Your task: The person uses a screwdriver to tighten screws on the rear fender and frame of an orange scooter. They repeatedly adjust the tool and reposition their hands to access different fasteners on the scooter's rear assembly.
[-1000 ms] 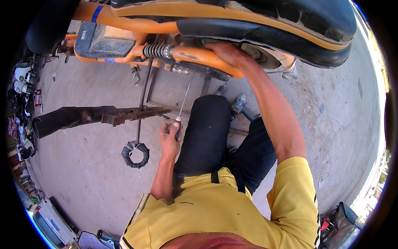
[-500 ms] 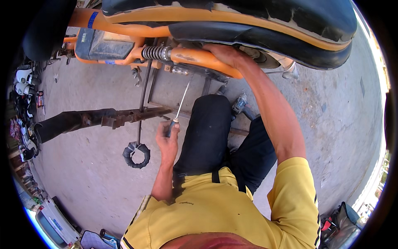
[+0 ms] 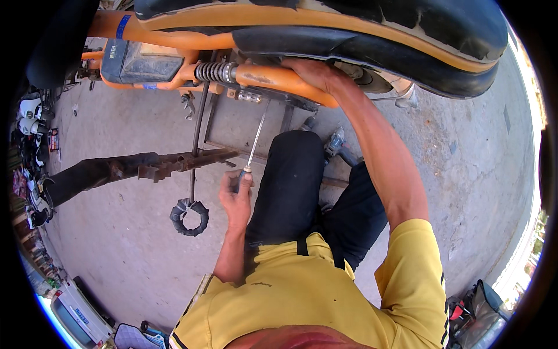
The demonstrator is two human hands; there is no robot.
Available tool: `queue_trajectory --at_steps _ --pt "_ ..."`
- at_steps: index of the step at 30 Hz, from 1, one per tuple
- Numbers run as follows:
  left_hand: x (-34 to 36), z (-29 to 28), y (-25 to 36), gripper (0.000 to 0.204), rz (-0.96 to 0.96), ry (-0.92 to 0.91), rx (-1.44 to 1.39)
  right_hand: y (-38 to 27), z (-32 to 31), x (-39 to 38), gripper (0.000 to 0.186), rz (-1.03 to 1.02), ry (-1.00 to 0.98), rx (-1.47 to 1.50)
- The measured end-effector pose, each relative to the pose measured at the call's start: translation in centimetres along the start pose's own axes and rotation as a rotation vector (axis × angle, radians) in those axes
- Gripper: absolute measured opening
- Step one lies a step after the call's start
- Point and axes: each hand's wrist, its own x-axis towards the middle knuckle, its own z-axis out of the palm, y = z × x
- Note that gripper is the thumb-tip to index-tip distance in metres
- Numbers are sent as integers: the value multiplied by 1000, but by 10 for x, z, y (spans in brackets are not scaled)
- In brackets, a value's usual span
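Note:
A screwdriver (image 3: 256,139) with a long metal shaft is gripped by its handle in my left hand (image 3: 235,189), its shaft slanting up toward the vehicle. Its tip appears near the lower edge of the orange frame; whether it touches anything I cannot tell. Across the top stands an orange-and-black two-wheeler with a long black seat (image 3: 378,58). My right hand (image 3: 314,72) reaches over the thick orange tube (image 3: 279,78) toward the wheel (image 3: 372,81), and its fingers are hidden there. A coil spring (image 3: 216,72) sits left of that tube.
A rusty metal stand (image 3: 180,163) with a dark padded arm extends left, crossed by a rod ending in a wrapped black ring (image 3: 189,217). A cordless power tool (image 3: 336,144) lies beside my knees. A bag (image 3: 482,311) rests at lower right, and a white vehicle (image 3: 78,311) at lower left.
The view has shifted slightly, so the two-wheeler and stand appear a little farther left. Both hands keep about the same positions, the left still holding the screwdriver.

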Motion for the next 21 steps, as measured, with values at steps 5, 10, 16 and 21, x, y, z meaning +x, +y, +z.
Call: queue_trajectory --at_steps 5,10,16,21 --pt "11 -6 -9 18 -117 -92 -261 0 6 -5 52 -87 174 -36" --pt "21 -9 -9 18 -288 -194 -433 -1 2 -4 54 -99 120 -10" --pt "23 -14 -15 16 -364 -283 -565 -12 1 -10 53 -129 173 -66" --pt "20 -11 -10 19 -103 -121 -112 10 5 5 55 -56 106 7"
